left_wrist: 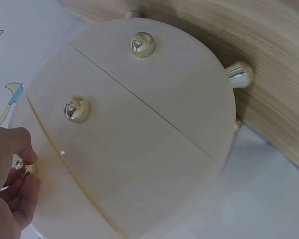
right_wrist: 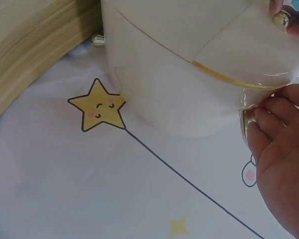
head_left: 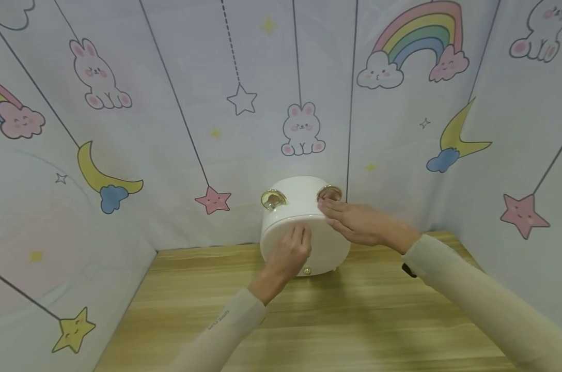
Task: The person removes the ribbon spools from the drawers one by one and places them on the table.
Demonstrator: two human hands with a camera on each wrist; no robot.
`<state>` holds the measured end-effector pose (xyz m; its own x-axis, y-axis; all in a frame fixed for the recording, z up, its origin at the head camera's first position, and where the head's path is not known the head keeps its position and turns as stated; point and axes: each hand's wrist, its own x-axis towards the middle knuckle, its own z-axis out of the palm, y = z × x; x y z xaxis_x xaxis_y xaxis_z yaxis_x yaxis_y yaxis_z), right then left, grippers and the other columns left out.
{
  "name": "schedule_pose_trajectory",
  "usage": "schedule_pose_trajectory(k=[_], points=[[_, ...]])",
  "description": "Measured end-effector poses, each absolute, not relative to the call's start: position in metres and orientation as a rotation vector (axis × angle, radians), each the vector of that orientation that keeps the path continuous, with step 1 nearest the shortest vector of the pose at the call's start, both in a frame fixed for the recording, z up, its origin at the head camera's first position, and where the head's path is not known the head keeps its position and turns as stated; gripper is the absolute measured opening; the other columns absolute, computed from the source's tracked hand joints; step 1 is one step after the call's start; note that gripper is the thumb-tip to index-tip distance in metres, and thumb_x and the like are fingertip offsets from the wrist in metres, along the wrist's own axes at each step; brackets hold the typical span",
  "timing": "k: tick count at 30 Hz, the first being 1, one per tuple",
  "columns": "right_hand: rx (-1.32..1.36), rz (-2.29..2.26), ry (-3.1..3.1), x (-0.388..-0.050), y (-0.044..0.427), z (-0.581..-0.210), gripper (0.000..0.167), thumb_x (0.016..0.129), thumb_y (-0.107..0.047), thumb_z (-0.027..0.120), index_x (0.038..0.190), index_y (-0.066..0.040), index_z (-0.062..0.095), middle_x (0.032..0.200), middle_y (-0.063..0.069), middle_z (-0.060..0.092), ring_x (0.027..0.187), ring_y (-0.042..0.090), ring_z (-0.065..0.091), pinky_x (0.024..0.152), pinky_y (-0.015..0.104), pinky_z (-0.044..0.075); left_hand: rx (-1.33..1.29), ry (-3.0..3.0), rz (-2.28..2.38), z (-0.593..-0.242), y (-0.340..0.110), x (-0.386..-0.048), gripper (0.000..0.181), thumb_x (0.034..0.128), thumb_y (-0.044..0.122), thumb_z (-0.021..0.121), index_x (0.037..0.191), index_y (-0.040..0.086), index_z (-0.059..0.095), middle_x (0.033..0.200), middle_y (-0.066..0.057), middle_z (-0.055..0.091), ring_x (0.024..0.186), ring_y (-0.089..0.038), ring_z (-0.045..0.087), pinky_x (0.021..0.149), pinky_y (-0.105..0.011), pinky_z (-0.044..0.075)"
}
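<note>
A white rounded box (head_left: 299, 199) with gold ear-shaped rings on top stands against the back cloth. On its front, in the left wrist view, are gold knobs (left_wrist: 77, 109), thin seams and a gold line. My left hand (head_left: 287, 253) pinches the uppermost knob (left_wrist: 27, 168) between thumb and fingers; the same knob (right_wrist: 282, 20) shows in the right wrist view. My right hand (head_left: 369, 225) rests its nearly straight fingers by the right gold ring (head_left: 329, 194). Up close, that hand (right_wrist: 286, 144) touches the ring, its fingertips partly hidden behind the rim.
The box stands at the back edge of a wood-grain table (head_left: 192, 310). Printed cloth (head_left: 178, 155) with rabbits, stars and moons rises behind and on both sides. A short gold foot (left_wrist: 240, 74) sticks out from the box's lower side.
</note>
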<state>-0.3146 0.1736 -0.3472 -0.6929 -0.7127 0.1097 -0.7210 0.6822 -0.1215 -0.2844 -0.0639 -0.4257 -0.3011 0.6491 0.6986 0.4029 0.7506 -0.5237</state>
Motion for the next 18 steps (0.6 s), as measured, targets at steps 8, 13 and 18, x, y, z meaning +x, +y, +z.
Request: schedule_pose_trajectory(k=[8, 13, 18], points=[[1.203, 0.231, -2.824, -0.313, 0.173, -0.346, 0.055, 0.114, -0.030, 0.035, 0.163, -0.007, 0.034, 0.171, 0.011, 0.033, 0.156, 0.038, 0.037, 0.122, 0.059, 0.040, -0.781, -1.893, 0.337, -0.426, -0.063, -0.277, 0.020, 0.0870, 0.009, 0.078, 0.104, 0.000, 0.075, 0.093, -0.006, 0.073, 0.081, -0.015, 0.069, 0.075, -0.019, 0.059], [1.203, 0.220, -2.837, -0.312, 0.173, -0.345, 0.055, 0.114, -0.030, 0.034, 0.164, -0.008, 0.033, 0.172, 0.011, 0.031, 0.156, 0.038, 0.037, 0.122, 0.058, 0.040, -0.799, -1.866, 0.318, -0.427, -0.064, -0.270, 0.015, 0.0885, 0.005, 0.070, 0.102, 0.000, 0.074, 0.092, -0.007, 0.072, 0.081, -0.016, 0.069, 0.075, -0.020, 0.060], [1.210, 0.209, -2.835, -0.312, 0.173, -0.345, 0.055, 0.114, -0.031, 0.034, 0.164, -0.007, 0.032, 0.172, 0.011, 0.031, 0.156, 0.038, 0.037, 0.122, 0.057, 0.040, -0.820, -1.873, 0.279, -0.427, -0.066, -0.263, 0.023, 0.0958, -0.002, 0.051, 0.100, 0.000, 0.074, 0.093, -0.008, 0.072, 0.083, -0.018, 0.070, 0.077, -0.023, 0.061]])
